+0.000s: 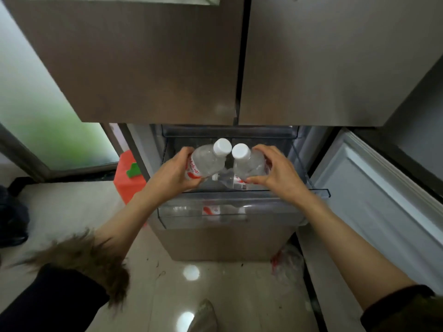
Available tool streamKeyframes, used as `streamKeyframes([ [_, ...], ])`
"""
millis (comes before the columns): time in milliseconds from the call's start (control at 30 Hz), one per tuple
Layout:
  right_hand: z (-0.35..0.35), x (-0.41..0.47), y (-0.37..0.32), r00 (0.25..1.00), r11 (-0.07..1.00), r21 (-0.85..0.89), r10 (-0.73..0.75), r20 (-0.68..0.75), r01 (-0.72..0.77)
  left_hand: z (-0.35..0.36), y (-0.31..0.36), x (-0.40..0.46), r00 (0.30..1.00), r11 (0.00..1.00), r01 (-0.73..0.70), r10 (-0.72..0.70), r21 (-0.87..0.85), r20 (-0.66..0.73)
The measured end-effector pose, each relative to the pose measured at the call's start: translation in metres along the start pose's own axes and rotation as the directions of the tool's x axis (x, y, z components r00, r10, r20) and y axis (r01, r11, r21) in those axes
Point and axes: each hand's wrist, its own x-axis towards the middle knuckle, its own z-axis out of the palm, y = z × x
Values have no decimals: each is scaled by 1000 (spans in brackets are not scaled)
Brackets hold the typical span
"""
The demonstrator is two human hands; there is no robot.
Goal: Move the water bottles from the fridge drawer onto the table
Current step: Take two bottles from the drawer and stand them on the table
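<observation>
The clear plastic fridge drawer (230, 220) is pulled out below the closed upper doors. My left hand (175, 172) grips a clear water bottle (207, 161) with a white cap and a red-and-white label, held above the drawer. My right hand (275, 168) grips a second water bottle (249, 164) of the same kind beside it; the two caps nearly touch. Another bottle (227, 179) lies in the drawer beneath them, partly hidden. A red label shows through the drawer's front wall. No table is in view.
The lower right fridge door (374, 195) stands open at the right. An orange stool with a green object (128, 177) stands left of the fridge. A crumpled plastic bag (287, 262) lies on the glossy floor by the fridge base. Dark shoes sit at far left.
</observation>
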Motion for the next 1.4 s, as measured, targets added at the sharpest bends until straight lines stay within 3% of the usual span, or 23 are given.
streamKeyframes([
  [133, -13, -13, -35, 991, 990, 82, -110, -82, 116, -19, 28, -38, 968, 998, 3, -21, -69, -249],
  [300, -16, -31, -96, 971, 956, 187, -201, -132, 224, -51, 56, -85, 881, 960, 36, -162, -279, -444],
  [433, 7, -44, -144, 972, 923, 320, -232, 21, 213, -73, 54, -143, 773, 925, 125, -318, -358, -550],
  [600, 75, -70, -207, 899, 860, 465, -358, 253, 212, -99, 24, -236, 579, 852, 268, -516, -451, -631],
  [967, 290, -177, -384, 615, 823, 527, -531, 583, 211, -173, -70, -518, 112, 626, 469, -742, -623, -661],
  [1200, 431, -253, -497, 460, 799, 583, -577, 675, 147, -223, -126, -684, -102, 494, 512, -777, -702, -621],
  [1400, 527, -281, -588, 331, 776, 587, -630, 703, 231, -267, -181, -769, -203, 428, 538, -770, -726, -605],
])
